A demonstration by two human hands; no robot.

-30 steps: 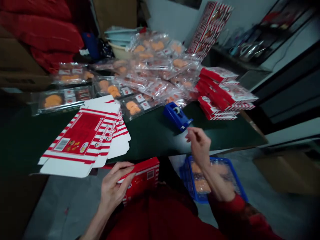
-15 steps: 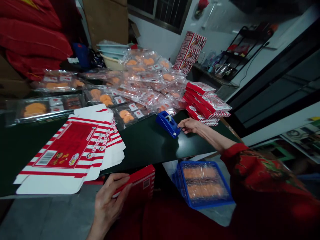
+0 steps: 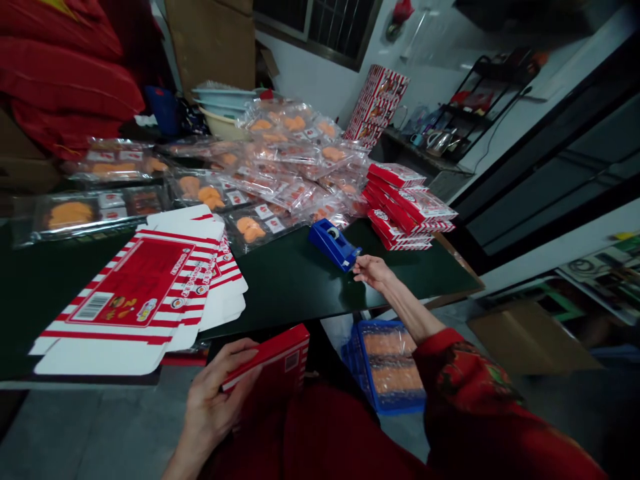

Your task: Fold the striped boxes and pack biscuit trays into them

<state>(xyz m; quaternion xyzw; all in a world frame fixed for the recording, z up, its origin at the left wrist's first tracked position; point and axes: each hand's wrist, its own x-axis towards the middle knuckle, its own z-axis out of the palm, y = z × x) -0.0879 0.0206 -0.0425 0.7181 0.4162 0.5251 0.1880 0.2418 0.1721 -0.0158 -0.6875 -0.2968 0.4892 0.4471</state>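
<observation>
My left hand [image 3: 220,383] is closed around one end of a flat red box [image 3: 277,360], held tilted in front of my body below the table edge. A blue tape dispenser [image 3: 333,245] with a roll in it stands on the dark green table. At its near right end, my right hand [image 3: 373,272] has thumb and fingers pinched together on the end of the tape; the clear strip itself is hard to make out. Flat red-and-white striped cartons [image 3: 133,287] lie in a fanned pile to the left.
Clear packs of orange food pieces [image 3: 295,160] heap up at the back of the table. Filled red boxes [image 3: 407,200] are stacked at right. Below the edge sits a blue crate [image 3: 383,407] of wrapped orange items. An open cardboard box [image 3: 530,337] rests at the right.
My right hand has drawn slightly toward me and down at the dispenser's end. My right forearm and sleeve have swung left, covering part of the crate. My left hand still holds the box.
</observation>
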